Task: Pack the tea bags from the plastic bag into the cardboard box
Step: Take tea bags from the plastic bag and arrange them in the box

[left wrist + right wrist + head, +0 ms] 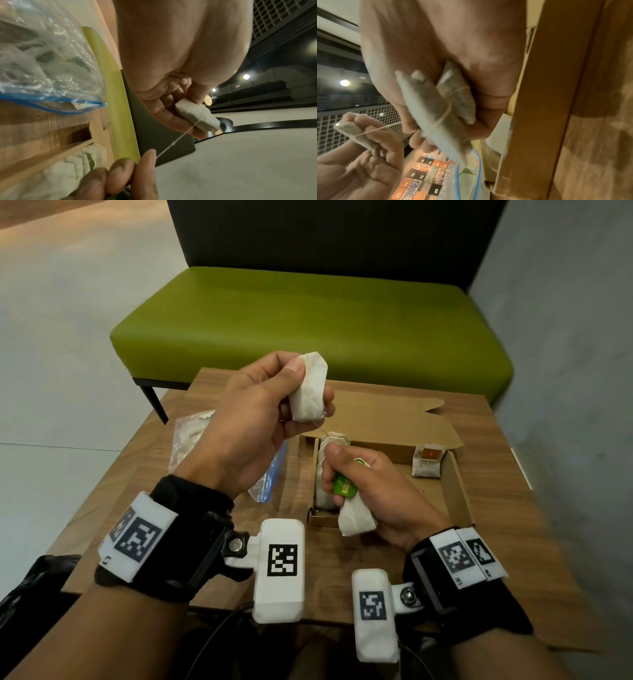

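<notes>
My left hand (274, 398) is raised above the table and pinches a white tea bag (308, 386) (197, 116) between thumb and fingers. A thin string (173, 143) runs taut from it down to my right hand (356, 487). That hand grips two tea bags (436, 108) and a green tag (345, 487) over the left end of the open cardboard box (455, 491). Several white tea bags (323, 470) stand in the box's left end and one lies at its far right (428, 462). The clear plastic bag (191, 440) (48, 65) with a blue zip lies left of the box.
The box's open lid (394, 419) lies flat behind it on the small wooden table (212, 522). A green padded bench (308, 316) stands beyond the table, with a grey wall on the right.
</notes>
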